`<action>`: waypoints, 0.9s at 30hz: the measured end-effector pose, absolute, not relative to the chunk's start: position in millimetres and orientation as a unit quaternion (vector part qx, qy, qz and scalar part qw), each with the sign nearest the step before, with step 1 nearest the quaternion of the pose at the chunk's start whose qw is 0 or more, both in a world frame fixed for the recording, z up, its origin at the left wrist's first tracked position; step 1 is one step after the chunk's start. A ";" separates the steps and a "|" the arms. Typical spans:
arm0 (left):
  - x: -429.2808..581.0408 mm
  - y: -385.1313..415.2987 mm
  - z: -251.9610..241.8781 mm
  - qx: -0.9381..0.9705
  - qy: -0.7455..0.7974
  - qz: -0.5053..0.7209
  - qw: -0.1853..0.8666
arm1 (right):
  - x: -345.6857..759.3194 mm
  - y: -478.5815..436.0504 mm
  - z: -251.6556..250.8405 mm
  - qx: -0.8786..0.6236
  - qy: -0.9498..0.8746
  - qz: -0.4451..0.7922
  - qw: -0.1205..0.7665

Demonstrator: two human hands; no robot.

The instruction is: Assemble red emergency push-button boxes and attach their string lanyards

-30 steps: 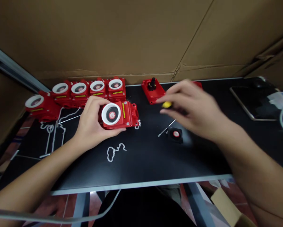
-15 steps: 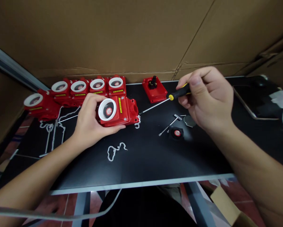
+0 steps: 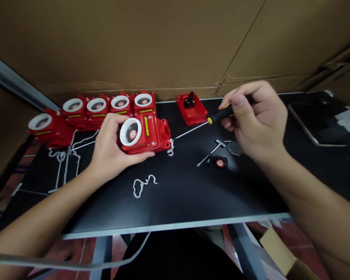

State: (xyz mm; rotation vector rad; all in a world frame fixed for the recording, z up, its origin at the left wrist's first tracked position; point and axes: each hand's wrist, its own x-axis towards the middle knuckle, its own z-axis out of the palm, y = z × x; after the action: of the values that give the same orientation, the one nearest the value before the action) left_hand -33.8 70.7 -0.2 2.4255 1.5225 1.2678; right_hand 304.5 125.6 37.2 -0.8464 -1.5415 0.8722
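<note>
My left hand (image 3: 110,149) grips a red housing (image 3: 155,134) with a white ring around a dark, red-centred disc. A short white chain (image 3: 170,149) hangs at the housing's right corner. My right hand (image 3: 256,118) holds the black and yellow handle of a screwdriver (image 3: 192,130), its shaft pointing left. The screwdriver's tip is at the housing's right corner, by the chain; whether it sits in a screw is too small to tell. Another white chain (image 3: 138,188) lies on the black table in front of the housing.
Several similar red housings (image 3: 97,111) stand at the back left, with chains and metal rods. An open red box part (image 3: 191,111) is at the back. A small T-shaped hammer (image 3: 209,153) and a black disc (image 3: 219,163) lie right of centre; a dark tray (image 3: 312,124) is farther right.
My left hand has tilted the red housing slightly. The screwdriver has shifted a little left, its tip now nearer the housing's corner.
</note>
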 end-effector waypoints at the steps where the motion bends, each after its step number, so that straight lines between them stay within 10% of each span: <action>1: -33.5 70.6 -0.3 0.775 0.486 0.403 0.006 | 304.3 125.3 37.2 -0.358 -0.652 0.368 0.557; 27: -32.1 69.3 2.4 0.773 0.501 0.388 -0.015 | 310.7 134.4 24.0 -0.296 -0.693 0.345 0.559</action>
State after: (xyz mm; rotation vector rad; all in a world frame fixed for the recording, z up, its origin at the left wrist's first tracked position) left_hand -32.1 69.3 2.4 2.4538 1.5897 1.2304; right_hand 310.7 134.4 24.0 -0.6970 -1.6340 0.8143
